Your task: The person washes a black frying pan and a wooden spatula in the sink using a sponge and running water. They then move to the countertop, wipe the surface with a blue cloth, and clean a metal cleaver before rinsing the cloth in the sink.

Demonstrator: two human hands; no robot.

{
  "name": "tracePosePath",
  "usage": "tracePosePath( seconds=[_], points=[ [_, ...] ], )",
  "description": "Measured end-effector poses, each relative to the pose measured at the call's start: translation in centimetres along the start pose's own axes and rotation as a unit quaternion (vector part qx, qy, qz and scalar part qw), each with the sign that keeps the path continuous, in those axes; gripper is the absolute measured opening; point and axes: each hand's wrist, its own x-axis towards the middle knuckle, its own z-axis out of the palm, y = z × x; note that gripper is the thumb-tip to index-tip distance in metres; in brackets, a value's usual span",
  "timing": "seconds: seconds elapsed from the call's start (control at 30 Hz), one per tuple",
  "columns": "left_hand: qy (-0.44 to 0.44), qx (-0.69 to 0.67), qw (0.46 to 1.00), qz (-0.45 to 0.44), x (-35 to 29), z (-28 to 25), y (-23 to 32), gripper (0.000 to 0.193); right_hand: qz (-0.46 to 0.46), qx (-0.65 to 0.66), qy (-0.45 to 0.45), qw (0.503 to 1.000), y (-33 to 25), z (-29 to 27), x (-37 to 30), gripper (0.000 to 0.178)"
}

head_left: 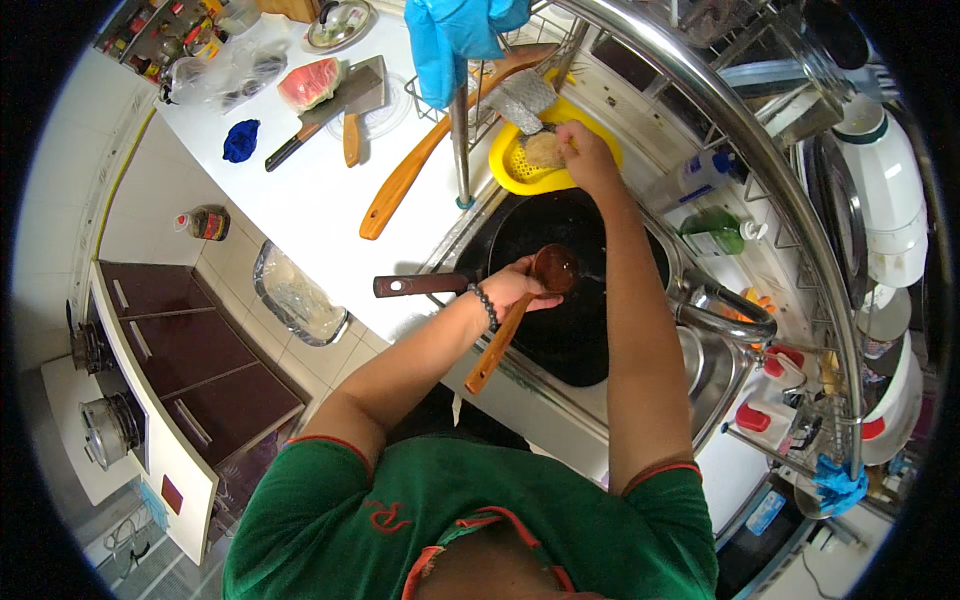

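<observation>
My left hand (515,289), a beaded bracelet at its wrist, is closed around a wooden ladle (555,266) just below its round brown bowl. The ladle's handle slants down towards me, over the large black wok (570,345) lying in the sink. My right hand (588,160) reaches over the yellow strainer basket (520,184) behind the sink. Its fingers pinch a tan scrubbing pad (545,150) that is in the basket. A silvery mesh scouring cloth (522,100) rests at the basket's far side.
A long wooden spatula (410,185), a cleaver (360,90), a knife (290,146) and a melon piece (311,84) lie on the white counter (300,205). The wok's handle (425,285) overhangs the counter. Right are a faucet (730,310), a green bottle (715,232) and a metal rack (740,120).
</observation>
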Motion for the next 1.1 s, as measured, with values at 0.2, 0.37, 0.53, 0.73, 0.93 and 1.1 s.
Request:
tracePosePath(
  seconds=[0.2,0.37,0.53,0.73,0.93,1.1],
  points=[
    [0.014,-0.011,0.999,0.027,1.5,0.4,0.1,0.061,0.034,0.030,0.209,0.977,-6.9,-4.2,-10.4,0.014],
    [0.035,0.034,0.999,0.002,3.4,1.8,-1.4,0.056,0.245,-0.044,0.131,0.960,-2.2,0.2,-20.7,0.021],
    [0.023,0.129,0.991,0.000,5.3,3.4,-2.3,0.055,0.162,-0.004,0.084,0.983,0.5,2.0,-22.4,0.023],
    [0.042,0.108,0.993,-0.017,6.0,5.2,-4.4,0.058,0.214,-0.109,0.144,0.960,2.3,-0.4,-22.2,0.018],
    [0.047,0.197,0.979,-0.024,6.9,3.6,-3.6,0.058,0.205,-0.064,0.074,0.974,3.7,0.8,-25.0,0.021],
    [0.067,0.230,0.971,-0.018,7.4,5.7,-5.2,0.056,0.325,0.126,0.206,0.914,0.1,0.4,-22.1,0.018]
  ],
)
